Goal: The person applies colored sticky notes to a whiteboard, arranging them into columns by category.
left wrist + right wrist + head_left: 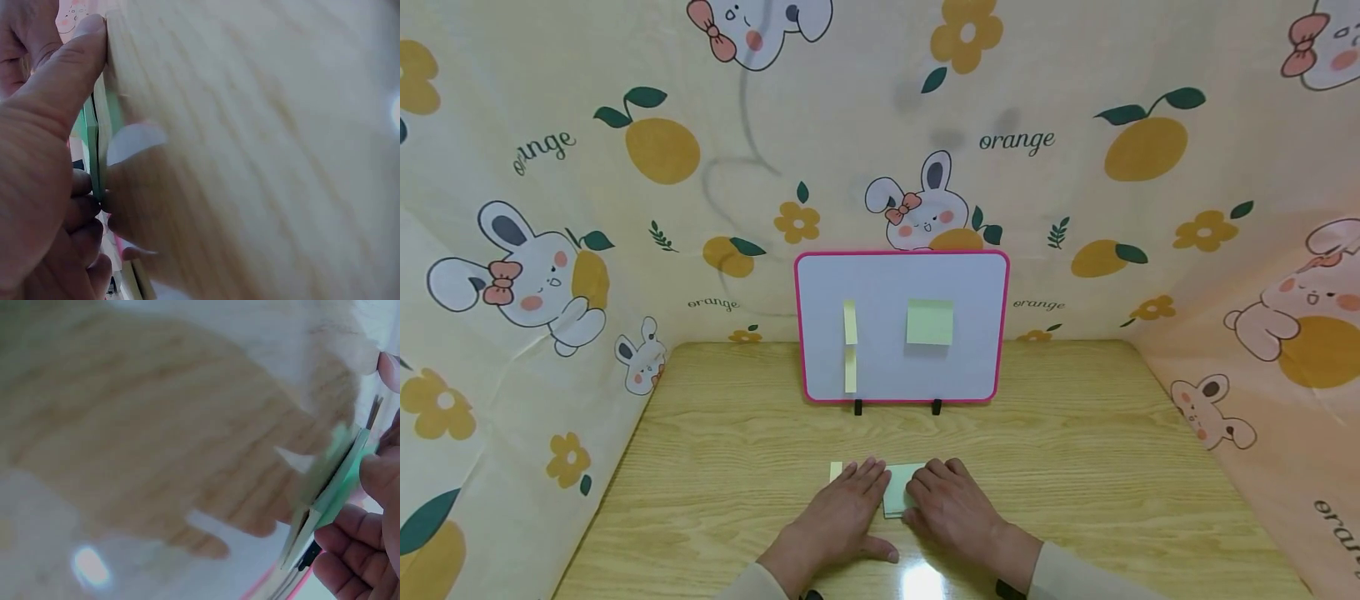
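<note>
A pad of pale green sticky notes (897,490) lies on the table between my hands. My left hand (854,505) rests on its left side with fingers stretched forward and the thumb out to the side. My right hand (957,507) grips the pad's right part, fingers bent over the far side and thumb at the near edge. The right wrist view shows the pad edge-on (337,478) beside the right thumb (381,475). Beyond the left fingers, a narrow pale yellow sticky-note strip (836,471) shows, partly covered by that hand.
A pink-framed whiteboard (887,275) stands upright behind the hands on black feet (858,407). Two yellow strips (850,323) hang one above the other on its left, a green sticky note (929,322) on its right. Patterned cloth (865,100) surrounds the wooden table (700,467).
</note>
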{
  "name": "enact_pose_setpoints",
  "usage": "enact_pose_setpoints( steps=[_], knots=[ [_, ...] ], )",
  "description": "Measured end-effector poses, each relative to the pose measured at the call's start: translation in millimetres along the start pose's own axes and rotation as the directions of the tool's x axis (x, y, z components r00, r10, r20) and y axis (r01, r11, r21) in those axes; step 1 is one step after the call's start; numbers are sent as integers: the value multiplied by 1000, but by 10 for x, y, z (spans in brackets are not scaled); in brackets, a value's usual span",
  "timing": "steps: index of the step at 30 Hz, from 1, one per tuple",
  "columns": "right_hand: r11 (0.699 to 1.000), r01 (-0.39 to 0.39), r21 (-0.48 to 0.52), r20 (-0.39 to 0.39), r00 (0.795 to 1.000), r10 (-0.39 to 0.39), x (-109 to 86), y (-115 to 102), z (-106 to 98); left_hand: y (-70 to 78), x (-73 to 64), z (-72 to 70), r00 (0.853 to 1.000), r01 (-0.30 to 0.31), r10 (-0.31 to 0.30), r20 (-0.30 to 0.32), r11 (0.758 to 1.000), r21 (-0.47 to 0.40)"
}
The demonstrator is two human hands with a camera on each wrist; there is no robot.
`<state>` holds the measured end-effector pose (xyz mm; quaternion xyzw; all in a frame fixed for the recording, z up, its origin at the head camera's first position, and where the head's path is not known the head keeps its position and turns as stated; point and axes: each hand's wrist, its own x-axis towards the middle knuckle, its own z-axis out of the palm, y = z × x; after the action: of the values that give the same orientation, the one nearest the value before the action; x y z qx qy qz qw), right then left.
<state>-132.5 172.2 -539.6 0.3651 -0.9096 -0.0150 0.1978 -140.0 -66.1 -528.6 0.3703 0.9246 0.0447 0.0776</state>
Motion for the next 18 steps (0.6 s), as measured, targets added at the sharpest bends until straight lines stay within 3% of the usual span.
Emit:
enact_pose_setpoints(
  steps=[6, 18],
  knots=[
    [999, 30, -15, -40, 999, -31, 31, 8, 3, 3, 2, -8, 1000, 0, 0, 5, 1000, 2],
    [982, 62, -177, 64, 997, -52, 71, -11, -12, -16, 22, 20, 1000, -1, 1, -11, 1000, -12]
  ],
)
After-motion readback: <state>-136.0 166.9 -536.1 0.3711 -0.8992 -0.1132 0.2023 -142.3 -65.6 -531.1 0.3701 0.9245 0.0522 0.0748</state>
